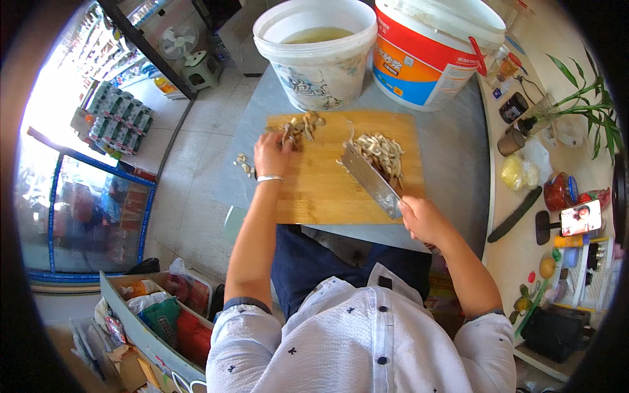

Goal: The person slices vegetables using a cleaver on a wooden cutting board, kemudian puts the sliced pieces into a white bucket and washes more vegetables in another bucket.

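Note:
A wooden cutting board (314,191) lies on a grey table. My right hand (423,220) grips the handle of a cleaver (371,182), whose broad blade rests over the board beside a heap of pale sliced strips (381,152), perhaps mushroom. At the board's upper left, my left hand (272,156) reaches to brownish mushroom-like pieces (307,125); its fingertips are partly hidden, so whether it holds any cannot be told. Small pale scraps (244,164) lie on the table left of the board.
Behind the board stand a white plastic bucket (319,78) with liquid and a red, orange and blue labelled bucket (417,64). Along the right, a counter (506,250) holds a cucumber (516,216), a red jar (560,191), a phone on a stand (581,217) and a plant (585,105).

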### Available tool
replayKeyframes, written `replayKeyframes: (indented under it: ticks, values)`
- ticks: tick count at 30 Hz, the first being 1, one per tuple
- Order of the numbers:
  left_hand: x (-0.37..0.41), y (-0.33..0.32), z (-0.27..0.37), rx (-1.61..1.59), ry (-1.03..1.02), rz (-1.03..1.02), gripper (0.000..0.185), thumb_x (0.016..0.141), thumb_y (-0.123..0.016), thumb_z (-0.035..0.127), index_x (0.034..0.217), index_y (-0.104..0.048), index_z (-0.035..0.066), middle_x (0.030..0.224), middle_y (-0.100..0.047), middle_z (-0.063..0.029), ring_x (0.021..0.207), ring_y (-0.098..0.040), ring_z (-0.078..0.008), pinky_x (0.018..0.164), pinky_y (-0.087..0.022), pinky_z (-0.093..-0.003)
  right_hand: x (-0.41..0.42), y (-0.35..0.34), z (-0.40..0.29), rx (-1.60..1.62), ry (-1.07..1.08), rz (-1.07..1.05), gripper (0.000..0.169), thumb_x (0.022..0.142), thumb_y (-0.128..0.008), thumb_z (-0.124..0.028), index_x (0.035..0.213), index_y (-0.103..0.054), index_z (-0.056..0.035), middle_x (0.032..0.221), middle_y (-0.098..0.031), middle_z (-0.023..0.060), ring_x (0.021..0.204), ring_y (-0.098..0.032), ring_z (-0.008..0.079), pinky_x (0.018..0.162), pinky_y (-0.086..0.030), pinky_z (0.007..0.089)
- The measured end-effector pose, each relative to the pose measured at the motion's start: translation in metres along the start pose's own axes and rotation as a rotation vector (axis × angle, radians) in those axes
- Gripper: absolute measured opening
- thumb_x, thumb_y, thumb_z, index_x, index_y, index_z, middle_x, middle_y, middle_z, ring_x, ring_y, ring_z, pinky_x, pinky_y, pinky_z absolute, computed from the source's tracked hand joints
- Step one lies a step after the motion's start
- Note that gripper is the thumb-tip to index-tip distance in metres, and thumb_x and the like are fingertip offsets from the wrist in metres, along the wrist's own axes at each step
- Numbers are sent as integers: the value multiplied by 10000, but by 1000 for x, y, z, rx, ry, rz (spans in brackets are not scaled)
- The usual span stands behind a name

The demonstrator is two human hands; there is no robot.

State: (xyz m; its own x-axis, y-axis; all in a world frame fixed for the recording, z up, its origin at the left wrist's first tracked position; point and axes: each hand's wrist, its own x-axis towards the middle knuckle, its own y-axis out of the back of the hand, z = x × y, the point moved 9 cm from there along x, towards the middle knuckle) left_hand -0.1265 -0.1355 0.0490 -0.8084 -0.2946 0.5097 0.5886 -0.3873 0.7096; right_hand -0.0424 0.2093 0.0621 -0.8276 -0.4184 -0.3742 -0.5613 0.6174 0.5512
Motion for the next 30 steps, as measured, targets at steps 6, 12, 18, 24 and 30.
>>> replayKeyframes:
  ticks: [6, 12, 18, 24, 30]
  values:
    - [0, -4, 19, 11, 190, -91, 210, 728, -639, 218, 871, -645, 65, 879, -619, -159, 857, -583, -352, 752, -478, -453, -3, -11, 15, -45, 3, 26, 288, 963, -404, -230, 820, -519, -8, 658, -540, 149, 630, -557, 276, 597, -440, 412]
    - [-10, -26, 9, -89, 245, -99, 210, 754, -627, 187, 915, -565, 66, 903, -605, -173, 902, -559, -376, 785, -463, -453, -10, -5, -1, 29, -61, 25, 297, 970, -386, -229, 772, -474, -26, 529, -483, 58, 412, -493, 159, 439, -424, 324]
    - [-22, -23, 29, -567, 284, -215, 450, 800, -604, 60, 1220, -441, 69, 799, -572, -122, 748, -591, -296, 723, -483, -380, -9, -5, -4, 42, -17, 31, 309, 969, -378, -218, 754, -471, -16, 519, -490, 63, 401, -506, 162, 428, -427, 319]
    - [-85, -44, 64, -1124, 503, -560, 338, 861, -572, 56, 1189, -494, 85, 741, -471, 30, 655, -488, -63, 546, -491, -240, -9, -4, -7, -1, 5, 47, 317, 973, -379, -226, 758, -475, -15, 517, -496, 70, 401, -516, 164, 424, -426, 317]
    - [-115, -54, 56, -700, 383, -595, 103, 860, -565, 134, 946, -600, 88, 716, -599, -21, 595, -578, -167, 564, -504, -308, -10, -6, -6, 40, -37, 42, 318, 975, -376, -230, 761, -476, -17, 522, -490, 55, 400, -505, 151, 424, -423, 310]
